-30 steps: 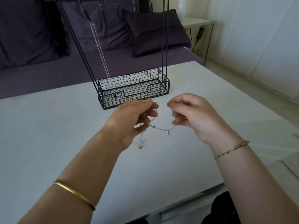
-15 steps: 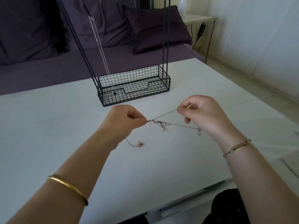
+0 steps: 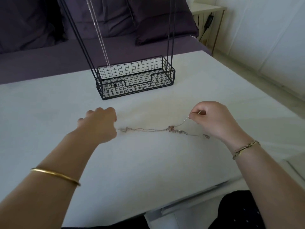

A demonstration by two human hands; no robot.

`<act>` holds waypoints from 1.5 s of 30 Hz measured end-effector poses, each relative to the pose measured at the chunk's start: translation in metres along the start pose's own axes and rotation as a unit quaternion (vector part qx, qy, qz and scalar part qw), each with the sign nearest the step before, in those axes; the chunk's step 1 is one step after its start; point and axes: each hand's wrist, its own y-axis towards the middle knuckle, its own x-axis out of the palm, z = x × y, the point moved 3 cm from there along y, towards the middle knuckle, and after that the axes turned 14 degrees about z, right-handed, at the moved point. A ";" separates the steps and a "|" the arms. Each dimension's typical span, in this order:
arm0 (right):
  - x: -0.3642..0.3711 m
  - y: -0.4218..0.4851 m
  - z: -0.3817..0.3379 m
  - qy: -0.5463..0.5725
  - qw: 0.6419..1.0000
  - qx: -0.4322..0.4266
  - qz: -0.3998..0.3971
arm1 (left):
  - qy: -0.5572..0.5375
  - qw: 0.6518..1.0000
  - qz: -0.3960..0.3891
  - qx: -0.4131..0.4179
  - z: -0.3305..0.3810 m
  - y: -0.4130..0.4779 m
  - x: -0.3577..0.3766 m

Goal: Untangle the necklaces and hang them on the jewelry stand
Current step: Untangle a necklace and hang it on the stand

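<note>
Right hand [image 3: 214,120], centre right, pinches one strand of tangled necklaces [image 3: 171,129] lying across table [image 3: 49,113]. Left hand [image 3: 99,124], centre left, just beside other end; finger state cannot be told

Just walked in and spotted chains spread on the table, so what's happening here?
A person is untangling necklaces on the white table. The right hand pinches one chain end, lifting it from the knotted clump. The rest trails left to the left hand, whose grip is hidden. One silver necklace hangs on the black jewelry stand behind.
</note>
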 end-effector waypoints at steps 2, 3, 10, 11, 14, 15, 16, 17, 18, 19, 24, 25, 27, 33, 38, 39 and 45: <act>0.000 0.002 -0.002 0.024 0.999 -0.009 0.020 | -0.034 0.998 0.055 0.026 0.019 -0.001 -0.004; 0.000 0.004 -0.002 0.032 0.999 -0.015 0.033 | -0.094 0.990 0.092 0.052 0.032 -0.003 -0.008; 0.003 0.011 0.000 -0.099 0.991 -0.032 0.083 | -0.191 0.951 0.003 0.242 0.108 -0.019 0.018; 0.001 0.009 -0.003 -0.099 0.990 -0.042 0.092 | -0.187 0.954 0.007 0.236 0.109 -0.016 0.022; 0.003 -0.004 -0.012 -0.005 0.998 -0.063 0.013 | -0.186 0.960 0.041 0.206 0.110 -0.010 0.024; 0.006 -0.009 -0.015 0.004 0.997 -0.069 -0.037 | -0.180 0.962 0.049 0.201 0.111 -0.008 0.024; 0.009 -0.014 -0.016 -0.004 0.994 -0.080 -0.073 | -0.174 0.964 0.051 0.196 0.112 -0.008 0.024; 0.012 -0.016 -0.015 -0.019 0.992 -0.093 -0.086 | -0.171 0.965 0.053 0.192 0.112 -0.007 0.024; 0.014 -0.017 -0.014 -0.036 0.990 -0.107 -0.082 | -0.172 0.965 0.053 0.189 0.113 -0.007 0.024; 0.016 -0.018 -0.013 -0.047 0.989 -0.118 -0.069 | -0.175 0.965 0.055 0.188 0.112 -0.007 0.024; 0.018 -0.017 -0.011 -0.031 0.993 -0.103 -0.057 | -0.200 0.961 0.070 0.177 0.107 -0.007 0.022; 0.015 -0.016 -0.010 -0.008 0.994 -0.085 -0.065 | -0.203 0.960 0.074 0.176 0.106 -0.007 0.022; 0.009 -0.013 -0.009 0.062 0.994 -0.037 -0.083 | -0.212 0.958 0.082 0.177 0.107 -0.007 0.022; 0.003 -0.014 -0.006 0.270 0.950 0.117 -0.105 | -0.390 0.918 0.057 0.040 0.101 -0.002 0.017; 0.001 -0.016 -0.013 0.374 0.895 0.225 -0.097 | -0.535 0.844 0.005 -0.044 0.102 -0.004 0.009; 0.000 -0.015 -0.014 0.363 0.900 0.225 -0.087 | -0.551 0.833 0.004 -0.053 0.102 -0.004 0.007; -0.006 -0.013 -0.016 0.265 0.954 0.124 -0.073 | -0.575 0.816 -0.001 -0.058 0.106 -0.007 -0.005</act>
